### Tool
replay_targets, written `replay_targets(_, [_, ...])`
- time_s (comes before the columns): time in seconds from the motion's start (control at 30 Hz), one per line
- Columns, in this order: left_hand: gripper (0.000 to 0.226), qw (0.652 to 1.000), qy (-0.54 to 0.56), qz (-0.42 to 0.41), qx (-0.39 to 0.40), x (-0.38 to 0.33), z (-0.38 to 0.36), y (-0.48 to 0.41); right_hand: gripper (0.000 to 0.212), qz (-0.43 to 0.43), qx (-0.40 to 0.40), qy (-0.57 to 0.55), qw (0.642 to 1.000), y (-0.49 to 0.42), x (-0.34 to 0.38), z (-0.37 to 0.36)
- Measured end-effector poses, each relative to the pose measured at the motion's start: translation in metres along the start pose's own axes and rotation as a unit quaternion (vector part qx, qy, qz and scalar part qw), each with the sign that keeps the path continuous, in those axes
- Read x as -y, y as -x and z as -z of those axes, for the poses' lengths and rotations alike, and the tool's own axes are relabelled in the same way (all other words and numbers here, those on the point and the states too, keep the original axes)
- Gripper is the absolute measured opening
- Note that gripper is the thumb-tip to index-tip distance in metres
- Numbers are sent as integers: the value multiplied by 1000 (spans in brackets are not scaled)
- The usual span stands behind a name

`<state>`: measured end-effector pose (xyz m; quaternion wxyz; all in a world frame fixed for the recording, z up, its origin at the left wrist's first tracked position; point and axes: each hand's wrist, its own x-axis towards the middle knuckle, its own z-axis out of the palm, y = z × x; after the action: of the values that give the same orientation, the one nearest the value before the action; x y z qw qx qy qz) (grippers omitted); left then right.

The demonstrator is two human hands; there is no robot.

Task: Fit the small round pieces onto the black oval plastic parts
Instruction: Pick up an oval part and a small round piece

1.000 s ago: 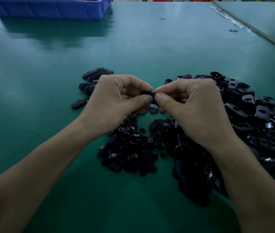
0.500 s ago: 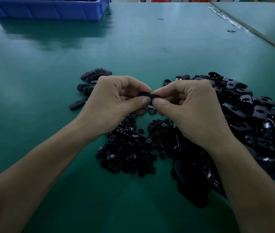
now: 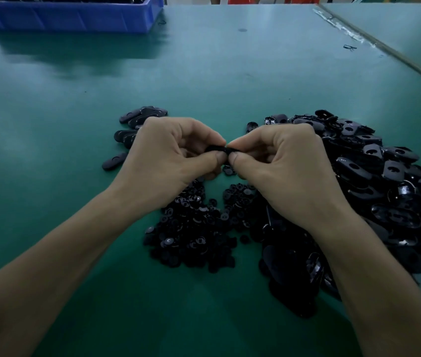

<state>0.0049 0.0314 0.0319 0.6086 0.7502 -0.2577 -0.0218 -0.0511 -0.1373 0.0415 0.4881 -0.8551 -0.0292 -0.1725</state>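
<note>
Head camera: the left hand (image 3: 168,161) and right hand (image 3: 286,166) both pinch one black oval part (image 3: 219,149) over a green table (image 3: 50,124). A blue bin (image 3: 75,19) sits far back.

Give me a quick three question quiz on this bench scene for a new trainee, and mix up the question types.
1. True or false: the left hand and the right hand both pinch the same black oval plastic part.
2. Multiple choice: the heap of small round black pieces on the green table lies A) beyond the hands, B) under the wrists, nearer the person, C) left of the left forearm.
3. Fill in: the big pile of black oval parts lies on the person's ____ side.
Key: 1 true; 2 B; 3 right.
</note>
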Motion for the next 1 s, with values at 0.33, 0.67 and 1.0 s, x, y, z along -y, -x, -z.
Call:
replay_targets(0.33, [18, 994, -16, 28, -104, 18, 10, -6, 26, -2, -35, 138, 990, 0, 2, -6])
replay_targets(0.67, [15, 972, -107, 66, -196, 46, 35, -15, 35, -99, 120, 512, 845, -31, 3, 6])
replay_targets(1.0, [16, 941, -266, 28, -207, 51, 37, -10, 26, -89, 98, 518, 845, -36, 0, 4])
